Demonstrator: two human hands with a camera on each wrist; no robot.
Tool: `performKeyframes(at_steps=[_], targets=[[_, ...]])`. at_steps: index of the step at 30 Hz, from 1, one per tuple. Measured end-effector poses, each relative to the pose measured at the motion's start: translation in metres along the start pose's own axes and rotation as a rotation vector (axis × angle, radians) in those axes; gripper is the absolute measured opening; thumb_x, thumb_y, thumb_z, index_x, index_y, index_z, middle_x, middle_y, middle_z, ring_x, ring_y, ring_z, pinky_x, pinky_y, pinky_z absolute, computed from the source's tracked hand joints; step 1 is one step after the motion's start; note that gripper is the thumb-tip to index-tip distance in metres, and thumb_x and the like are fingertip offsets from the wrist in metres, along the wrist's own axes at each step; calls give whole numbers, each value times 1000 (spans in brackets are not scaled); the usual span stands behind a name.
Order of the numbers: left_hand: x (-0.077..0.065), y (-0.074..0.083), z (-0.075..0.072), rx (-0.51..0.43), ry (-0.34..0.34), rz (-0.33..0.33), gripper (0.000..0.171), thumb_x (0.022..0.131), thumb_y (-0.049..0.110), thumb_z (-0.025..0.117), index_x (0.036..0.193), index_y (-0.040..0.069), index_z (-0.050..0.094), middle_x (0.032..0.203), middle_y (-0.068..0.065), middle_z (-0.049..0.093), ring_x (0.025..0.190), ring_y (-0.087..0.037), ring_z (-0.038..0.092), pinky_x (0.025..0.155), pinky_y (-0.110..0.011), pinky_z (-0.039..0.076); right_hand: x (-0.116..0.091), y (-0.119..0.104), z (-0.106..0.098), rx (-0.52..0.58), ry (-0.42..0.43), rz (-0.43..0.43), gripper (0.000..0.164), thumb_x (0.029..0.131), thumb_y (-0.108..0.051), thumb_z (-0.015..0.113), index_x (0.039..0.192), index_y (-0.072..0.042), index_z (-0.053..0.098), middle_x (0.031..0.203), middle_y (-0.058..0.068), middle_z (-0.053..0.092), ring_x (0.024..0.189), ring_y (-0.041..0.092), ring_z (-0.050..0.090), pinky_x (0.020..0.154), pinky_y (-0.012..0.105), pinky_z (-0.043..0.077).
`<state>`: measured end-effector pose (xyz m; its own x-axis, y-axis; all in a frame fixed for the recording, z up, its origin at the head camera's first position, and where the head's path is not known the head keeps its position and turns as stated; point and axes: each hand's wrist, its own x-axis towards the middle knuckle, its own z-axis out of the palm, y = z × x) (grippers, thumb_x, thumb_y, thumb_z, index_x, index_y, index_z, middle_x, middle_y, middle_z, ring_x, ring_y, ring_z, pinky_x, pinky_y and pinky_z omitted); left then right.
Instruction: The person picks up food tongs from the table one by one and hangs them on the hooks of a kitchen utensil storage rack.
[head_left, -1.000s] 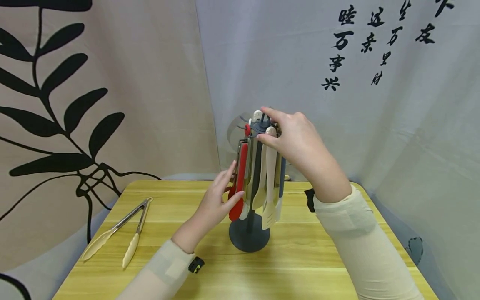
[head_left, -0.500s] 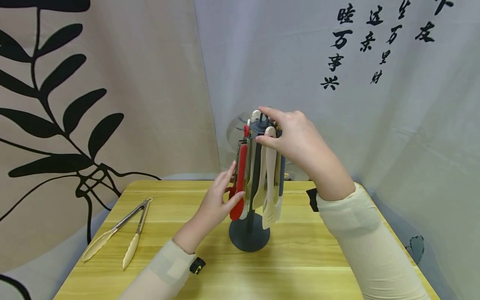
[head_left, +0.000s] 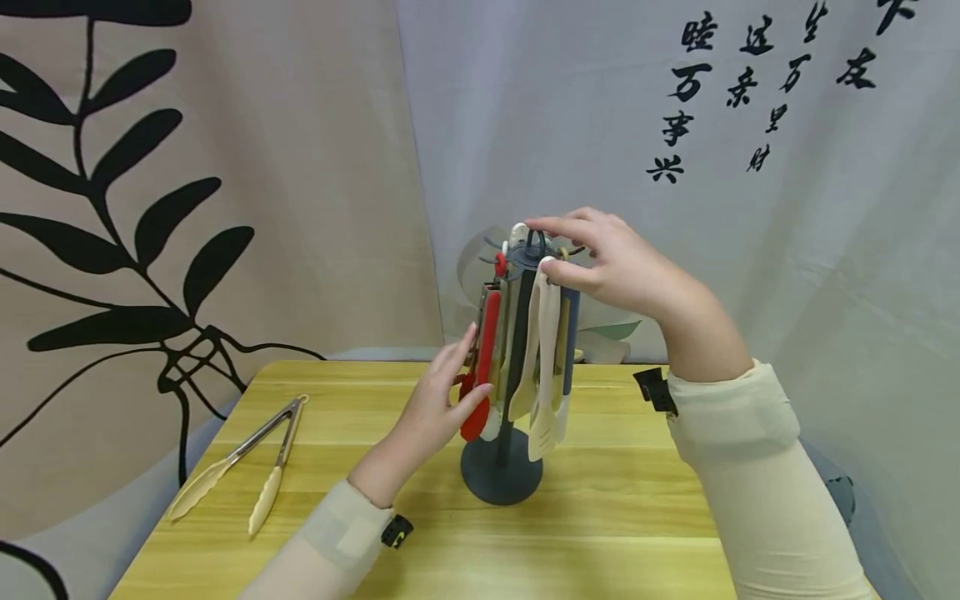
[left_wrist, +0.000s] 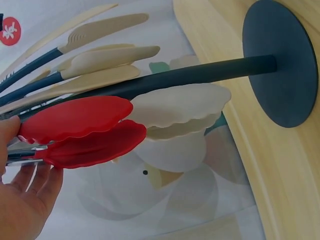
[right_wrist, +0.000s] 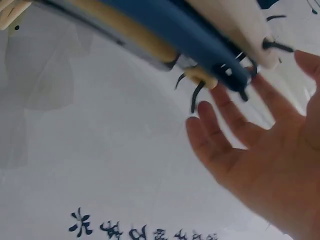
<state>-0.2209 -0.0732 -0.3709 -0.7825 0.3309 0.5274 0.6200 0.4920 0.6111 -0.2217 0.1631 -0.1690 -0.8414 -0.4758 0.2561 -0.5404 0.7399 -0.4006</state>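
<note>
A dark grey utensil stand [head_left: 501,472] stands upright on the table, hung with several kitchen tools. My left hand [head_left: 423,417] holds red-tipped tongs [head_left: 489,333] hanging on its left side; the left wrist view shows the thumb on one red head [left_wrist: 80,117] and fingers under the other. At the stand's top, my right hand [head_left: 618,260] has its fingers loosely extended over the top loop, thumb right at the upper end of a cream slotted utensil [head_left: 546,358]. The right wrist view shows those fingers spread beside the hooks and a blue handle [right_wrist: 200,45].
Silver tongs with cream tips [head_left: 258,435] lie spread apart on the left of the wooden table [head_left: 615,500]. Behind the table hangs a pale cloth [head_left: 315,208] with dark leaf prints and written characters.
My right hand has shifted to the right and its fingers have opened away from the stand's top. My left hand stays at the red-tipped tongs.
</note>
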Motion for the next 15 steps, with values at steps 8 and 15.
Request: performKeyframes(at_steps=[8,15], targets=[[-1,1,0,-4,-4,-8,88,86,14,69,152,33,14,137,-4,46,122,-18,52,89,-34,52,9,24,0,114,-59,-144,54,94,-23,57,145,-25,40,151,1,32,140,25,27,110,58,25],[-1,1,0,4,-2,-6,89,86,15,69,152,33,13,138,-4,45,123,-19,51,89,-35,52,11,35,5,273,-103,-144,59,94,-22,58,147,-32,35,153,-10,30,142,16,26,113,50,26]])
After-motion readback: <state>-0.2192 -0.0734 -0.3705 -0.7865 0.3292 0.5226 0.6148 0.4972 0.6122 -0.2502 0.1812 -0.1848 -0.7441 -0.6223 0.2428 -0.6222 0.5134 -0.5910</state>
